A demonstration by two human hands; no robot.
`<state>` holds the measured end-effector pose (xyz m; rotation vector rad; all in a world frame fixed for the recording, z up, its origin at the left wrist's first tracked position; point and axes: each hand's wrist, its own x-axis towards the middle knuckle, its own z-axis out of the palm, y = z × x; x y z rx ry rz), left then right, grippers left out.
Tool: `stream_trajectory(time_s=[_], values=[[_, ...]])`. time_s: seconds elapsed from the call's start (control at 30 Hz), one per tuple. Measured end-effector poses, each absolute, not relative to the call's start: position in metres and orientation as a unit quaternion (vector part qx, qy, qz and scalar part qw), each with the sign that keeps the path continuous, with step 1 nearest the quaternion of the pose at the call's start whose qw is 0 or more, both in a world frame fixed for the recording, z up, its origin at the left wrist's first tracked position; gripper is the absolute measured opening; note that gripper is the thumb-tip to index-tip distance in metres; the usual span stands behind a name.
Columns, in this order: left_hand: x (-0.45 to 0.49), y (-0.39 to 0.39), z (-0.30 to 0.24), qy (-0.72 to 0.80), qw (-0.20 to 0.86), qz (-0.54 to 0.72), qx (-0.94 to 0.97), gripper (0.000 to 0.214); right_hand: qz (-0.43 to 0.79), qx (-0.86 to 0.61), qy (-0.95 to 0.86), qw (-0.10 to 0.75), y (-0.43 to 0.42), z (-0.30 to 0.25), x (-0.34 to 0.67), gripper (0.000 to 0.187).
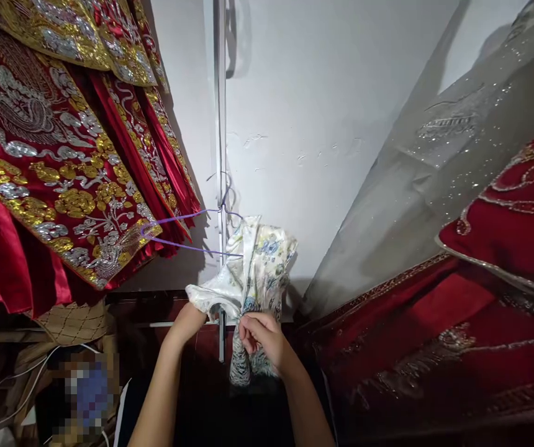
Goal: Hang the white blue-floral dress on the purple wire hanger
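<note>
A white garment [267,248] with a blue and yellow floral print hangs in front of me, half on a purple hanger [187,248]. The hanger's left arm sticks out bare, while its right side goes into the cloth. My left hand [193,320] reaches into an opening of the garment, so its fingers are hidden. My right hand [261,335] is closed, pinching the cloth near the garment's lower middle. Below that hand, grey-white patterned fabric [239,363] hangs down in folds.
Red costumes [62,174] with gold and silver embroidery hang at left. A glittery sheer cover [416,167] and red beaded garments [504,248] hang at right. A narrow metal strip [221,112] runs down the white wall. White cable [15,375] lies at lower left.
</note>
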<state>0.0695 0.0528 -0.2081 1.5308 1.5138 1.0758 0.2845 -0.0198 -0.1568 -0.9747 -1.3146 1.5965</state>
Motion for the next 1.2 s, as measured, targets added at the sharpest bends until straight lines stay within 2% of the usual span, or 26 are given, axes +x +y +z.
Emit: stream_trajectory(time_s=[0.1, 0.17, 0.23, 0.37, 0.43, 0.6, 0.7, 0.77, 0.83, 0.87, 0.9, 1.0, 1.07, 1.13, 1.2], values=[[0.078, 0.052, -0.198, 0.562, 0.368, 0.437, 0.597, 0.026, 0.647, -0.433, -0.504, 0.373, -0.02, -0.172, 0.296, 0.036], [0.088, 0.049, -0.188, 0.545, 0.365, 0.482, 0.581, 0.034, 0.653, -0.468, -0.508, 0.312, -0.018, -0.183, 0.303, 0.04], [0.099, 0.041, -0.174, 0.491, 0.392, 0.54, 0.56, 0.037, 0.603, -0.513, -0.536, 0.294, -0.014, -0.19, 0.306, 0.043], [0.122, 0.01, -0.14, 0.385, 0.462, 0.551, 0.579, 0.033, 0.423, -0.535, -0.553, 0.478, -0.004, -0.177, 0.295, 0.043], [0.129, -0.006, -0.126, 0.371, 0.469, 0.524, 0.606, 0.032, 0.46, -0.498, -0.526, 0.513, -0.003, -0.164, 0.284, 0.047], [0.111, -0.015, -0.118, 0.409, 0.397, 0.575, 0.587, 0.028, 0.64, -0.39, -0.499, 0.435, -0.011, -0.141, 0.253, 0.062], [0.085, -0.01, -0.122, 0.44, 0.349, 0.643, 0.52, 0.024, 0.643, -0.338, -0.581, 0.366, -0.014, -0.133, 0.235, 0.045], [0.066, -0.011, -0.127, 0.436, 0.345, 0.664, 0.5, 0.041, 0.586, -0.334, -0.669, 0.312, -0.013, -0.125, 0.227, 0.027], [0.05, -0.017, -0.136, 0.423, 0.39, 0.622, 0.532, 0.058, 0.518, -0.328, -0.74, 0.279, -0.005, -0.114, 0.224, 0.011], [0.043, -0.021, -0.142, 0.422, 0.424, 0.571, 0.562, 0.057, 0.488, -0.321, -0.761, 0.282, 0.003, -0.108, 0.225, 0.005], [0.037, -0.026, -0.149, 0.427, 0.456, 0.505, 0.595, 0.051, 0.46, -0.311, -0.774, 0.303, 0.012, -0.102, 0.227, 0.007], [0.024, -0.041, -0.169, 0.485, 0.469, 0.332, 0.659, 0.036, 0.368, -0.323, -0.732, 0.473, 0.056, -0.088, 0.237, 0.019], [0.02, -0.048, -0.174, 0.523, 0.429, 0.296, 0.675, 0.036, 0.325, -0.363, -0.667, 0.564, 0.089, -0.088, 0.241, 0.03], [0.017, -0.05, -0.171, 0.542, 0.394, 0.297, 0.68, 0.033, 0.328, -0.405, -0.642, 0.563, 0.118, -0.095, 0.24, 0.036], [0.012, -0.049, -0.164, 0.557, 0.36, 0.304, 0.684, 0.029, 0.354, -0.433, -0.653, 0.511, 0.133, -0.109, 0.239, 0.028]])
